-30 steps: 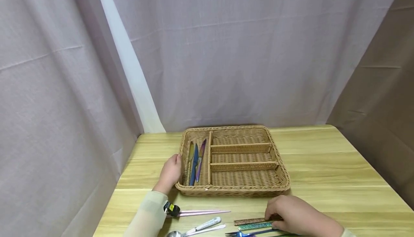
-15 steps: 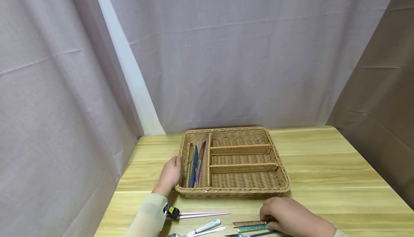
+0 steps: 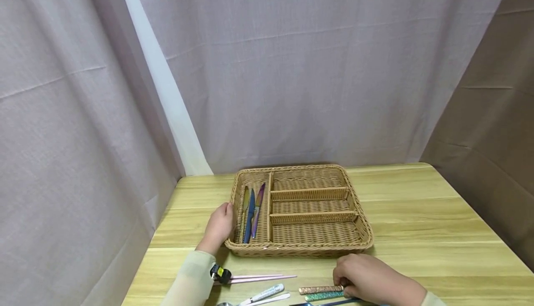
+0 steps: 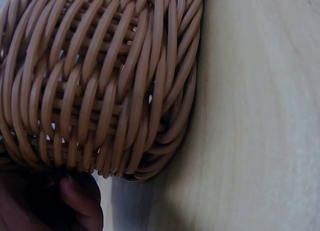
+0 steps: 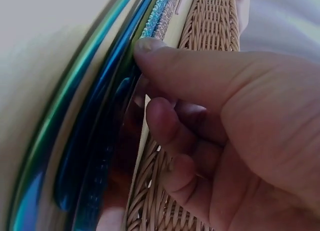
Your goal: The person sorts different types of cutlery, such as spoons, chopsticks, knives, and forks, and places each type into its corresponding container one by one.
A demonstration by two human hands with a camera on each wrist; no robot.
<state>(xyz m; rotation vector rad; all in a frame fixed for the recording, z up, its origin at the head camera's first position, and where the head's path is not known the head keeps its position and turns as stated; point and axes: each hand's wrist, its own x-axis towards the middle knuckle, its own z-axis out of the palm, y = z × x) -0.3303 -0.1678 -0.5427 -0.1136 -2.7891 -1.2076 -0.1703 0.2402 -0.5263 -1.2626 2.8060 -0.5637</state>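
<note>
My left hand (image 3: 220, 227) grips the left side of a wicker cutlery basket (image 3: 300, 249), its thumb at the rim. Inside the basket's left compartment lie a gold knife (image 3: 244, 204), a blue knife (image 3: 249, 218) and a purple knife (image 3: 257, 208). In front of the basket, my right hand (image 3: 371, 276) pinches two knives side by side near the table, one with a copper textured handle (image 3: 320, 290), the other with a teal one (image 3: 323, 296). The right wrist view shows my thumb (image 5: 165, 61) across them, their broad shiny ends running below it.
Pink chopsticks (image 3: 263, 278) lie near my left sleeve. A white-handled spoon (image 3: 267, 292) and another white handle (image 3: 273, 299) are at the front edge of view. A blue fork (image 3: 333, 302) lies beside the knives. Curtains (image 3: 292, 88) hang behind the table (image 3: 417, 213).
My right hand has shifted slightly left along the textured handles, covering more of them. My left hand stays on the basket. The view has tilted up a little.
</note>
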